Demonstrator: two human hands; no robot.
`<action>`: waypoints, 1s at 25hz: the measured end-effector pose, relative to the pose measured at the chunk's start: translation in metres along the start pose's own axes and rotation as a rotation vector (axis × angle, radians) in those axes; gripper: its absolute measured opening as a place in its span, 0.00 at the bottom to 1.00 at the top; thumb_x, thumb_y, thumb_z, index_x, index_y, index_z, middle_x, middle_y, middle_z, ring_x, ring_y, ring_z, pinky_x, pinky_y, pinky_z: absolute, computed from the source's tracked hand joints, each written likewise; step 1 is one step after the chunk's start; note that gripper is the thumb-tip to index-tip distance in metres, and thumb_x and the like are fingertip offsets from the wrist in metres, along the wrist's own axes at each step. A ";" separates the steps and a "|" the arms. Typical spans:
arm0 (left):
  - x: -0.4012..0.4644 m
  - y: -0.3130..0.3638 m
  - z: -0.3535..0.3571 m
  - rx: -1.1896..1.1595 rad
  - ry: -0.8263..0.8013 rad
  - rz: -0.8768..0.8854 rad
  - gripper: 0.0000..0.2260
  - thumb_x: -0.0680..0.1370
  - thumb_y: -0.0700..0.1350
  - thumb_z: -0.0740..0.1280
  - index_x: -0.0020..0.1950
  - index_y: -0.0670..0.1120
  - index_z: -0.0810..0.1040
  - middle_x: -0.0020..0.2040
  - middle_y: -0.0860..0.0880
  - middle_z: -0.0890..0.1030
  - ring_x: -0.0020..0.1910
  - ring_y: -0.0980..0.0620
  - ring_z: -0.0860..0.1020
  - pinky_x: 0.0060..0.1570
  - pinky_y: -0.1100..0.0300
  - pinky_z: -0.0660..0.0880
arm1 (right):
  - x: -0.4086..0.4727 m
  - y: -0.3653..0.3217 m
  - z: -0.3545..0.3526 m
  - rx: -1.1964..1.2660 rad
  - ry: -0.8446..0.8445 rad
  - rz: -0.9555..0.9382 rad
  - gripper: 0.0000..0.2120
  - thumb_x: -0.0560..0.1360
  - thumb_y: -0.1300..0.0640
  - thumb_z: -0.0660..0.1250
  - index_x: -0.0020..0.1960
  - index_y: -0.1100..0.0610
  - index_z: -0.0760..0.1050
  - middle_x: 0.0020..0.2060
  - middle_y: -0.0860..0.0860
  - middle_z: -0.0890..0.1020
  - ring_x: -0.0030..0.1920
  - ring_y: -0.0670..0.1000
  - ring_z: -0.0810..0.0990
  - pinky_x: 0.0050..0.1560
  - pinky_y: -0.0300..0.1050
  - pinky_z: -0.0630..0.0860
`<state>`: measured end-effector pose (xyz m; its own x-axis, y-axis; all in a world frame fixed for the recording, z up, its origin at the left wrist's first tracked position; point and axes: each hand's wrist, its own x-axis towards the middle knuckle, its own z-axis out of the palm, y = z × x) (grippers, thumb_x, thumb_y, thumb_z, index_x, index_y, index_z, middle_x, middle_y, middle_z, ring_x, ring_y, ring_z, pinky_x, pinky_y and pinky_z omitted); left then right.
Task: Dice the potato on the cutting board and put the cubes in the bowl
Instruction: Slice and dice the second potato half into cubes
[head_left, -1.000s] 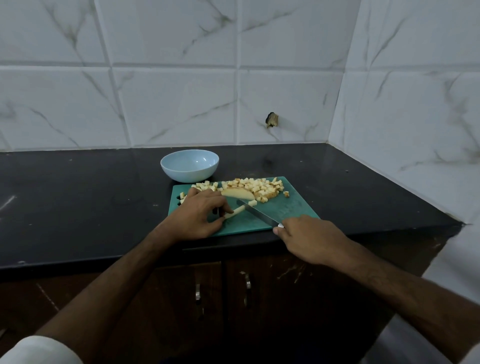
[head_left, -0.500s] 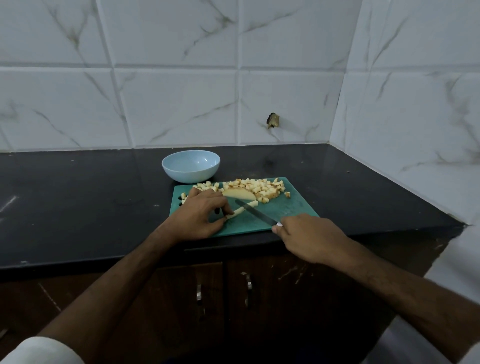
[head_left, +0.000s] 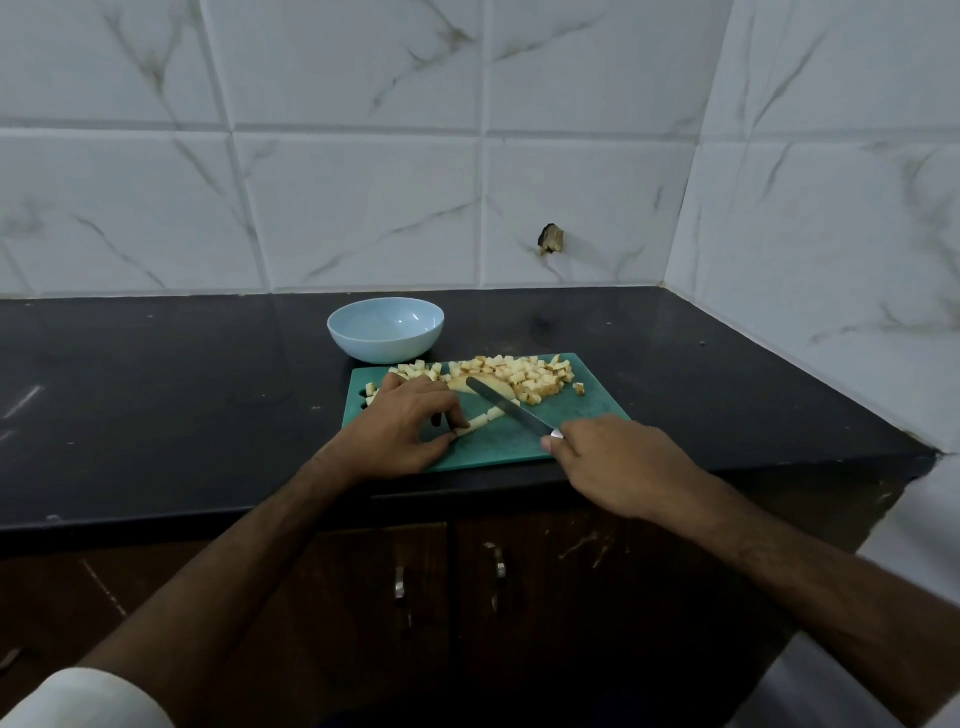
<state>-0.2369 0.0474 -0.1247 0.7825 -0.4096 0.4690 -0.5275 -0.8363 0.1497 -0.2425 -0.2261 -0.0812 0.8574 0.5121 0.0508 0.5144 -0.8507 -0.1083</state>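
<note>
— Two hands over the board, both busy. The left hand (head_left: 402, 423) lies low on the green cutting board (head_left: 582, 415), fingertips pinched on the near end of a pale potato strip (head_left: 479, 422) that runs away toward the blade.

— And the right hand (head_left: 618, 462)?

— Closed round the handle of a kitchen knife (head_left: 511, 408). The handle is buried in the fist; only a bit of bright metal shows at the thumb. The blade slants up and left across the board, its tip over an uncut potato wedge (head_left: 480, 385) lying just beyond the left hand's knuckles.

— Is the edge touching the strip?

— The blade crosses right at the strip's far end, but I cannot tell whether it is down on it or just above.

— Where are the cubes?

— Heaped along the far edge of the board, a pile of diced potato (head_left: 524, 376) to the right, and a few strays (head_left: 370, 391) near the left corner, partly hidden by the hand. One cube (head_left: 578, 388) sits apart on the right.

— The bowl?

— A light blue bowl (head_left: 385, 328) stands on the black countertop (head_left: 156, 395) just behind the board's far left corner, nothing showing inside it. White marbled tiles (head_left: 363, 208) behind, brown cabinet doors (head_left: 447, 587) below.
</note>
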 end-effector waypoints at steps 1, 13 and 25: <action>0.000 0.000 -0.001 -0.008 -0.007 -0.004 0.03 0.76 0.50 0.68 0.49 0.55 0.79 0.44 0.66 0.72 0.48 0.63 0.72 0.50 0.56 0.64 | -0.002 -0.002 0.002 0.005 -0.017 -0.009 0.18 0.86 0.42 0.51 0.42 0.48 0.69 0.39 0.47 0.76 0.38 0.45 0.75 0.35 0.43 0.67; 0.000 -0.001 0.000 -0.006 -0.009 -0.014 0.03 0.76 0.48 0.71 0.48 0.55 0.78 0.44 0.64 0.74 0.48 0.63 0.72 0.53 0.50 0.67 | -0.006 -0.007 0.007 0.030 -0.064 -0.029 0.18 0.86 0.42 0.52 0.43 0.48 0.69 0.39 0.47 0.77 0.38 0.45 0.76 0.35 0.42 0.67; 0.000 -0.001 0.001 0.009 0.011 -0.022 0.02 0.77 0.50 0.70 0.46 0.55 0.79 0.42 0.66 0.73 0.47 0.64 0.71 0.50 0.52 0.65 | -0.008 -0.011 0.013 0.054 -0.081 -0.035 0.18 0.86 0.42 0.52 0.43 0.49 0.70 0.38 0.48 0.77 0.37 0.46 0.76 0.37 0.43 0.71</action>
<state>-0.2359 0.0474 -0.1253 0.7899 -0.3873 0.4754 -0.5073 -0.8483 0.1518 -0.2555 -0.2196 -0.0930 0.8342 0.5509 -0.0245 0.5405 -0.8257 -0.1612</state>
